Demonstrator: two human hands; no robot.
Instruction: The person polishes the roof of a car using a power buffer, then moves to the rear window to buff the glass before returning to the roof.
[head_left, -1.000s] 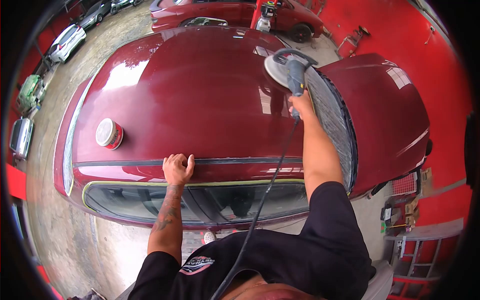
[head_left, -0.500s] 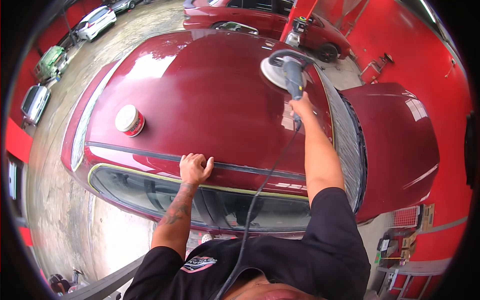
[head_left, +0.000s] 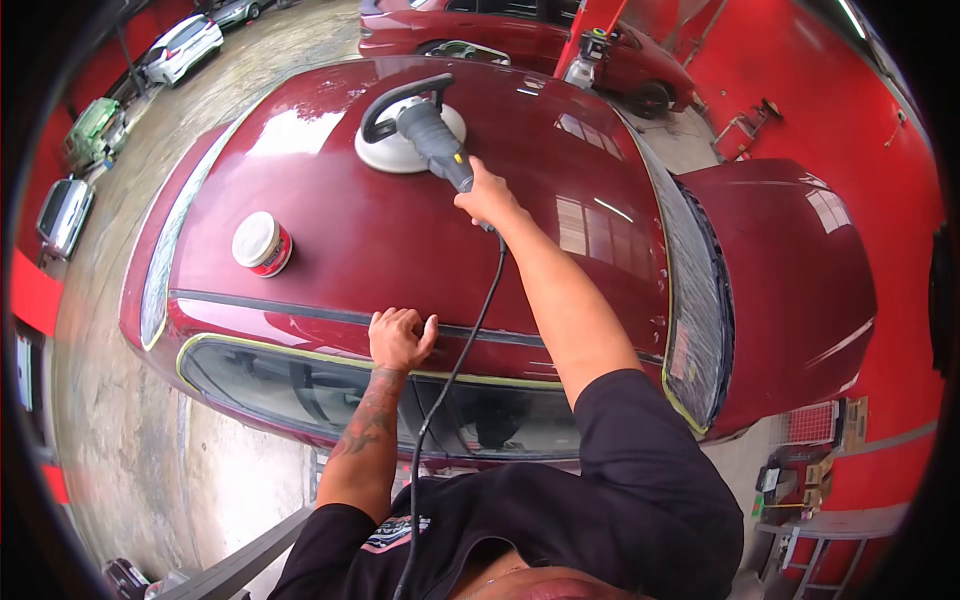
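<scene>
My right hand point(head_left: 488, 194) is wrapped round the rear grip of a grey polisher point(head_left: 430, 137). Its round white pad point(head_left: 385, 153) lies on the dark red car roof point(head_left: 330, 210), near the far middle. A black cord point(head_left: 465, 355) runs from the grip down past my chest. My left hand point(head_left: 398, 338) rests at the roof's near edge by the black trim strip, its thumb apart from the curled fingers, holding nothing. A tub point(head_left: 262, 244) with a white lid and red label stands on the roof at the left.
Yellow-green tape and clear film cover the windshield point(head_left: 695, 310) on the right. A grey metal rail point(head_left: 235, 560) is at the lower left. Another red car point(head_left: 500, 32) and a red post stand behind; a shelf with boxes point(head_left: 805, 475) is at the lower right.
My right hand and the polisher have moved left across the roof, from near the windshield side to the middle. The cord has swung left with them. My left hand has shifted slightly right.
</scene>
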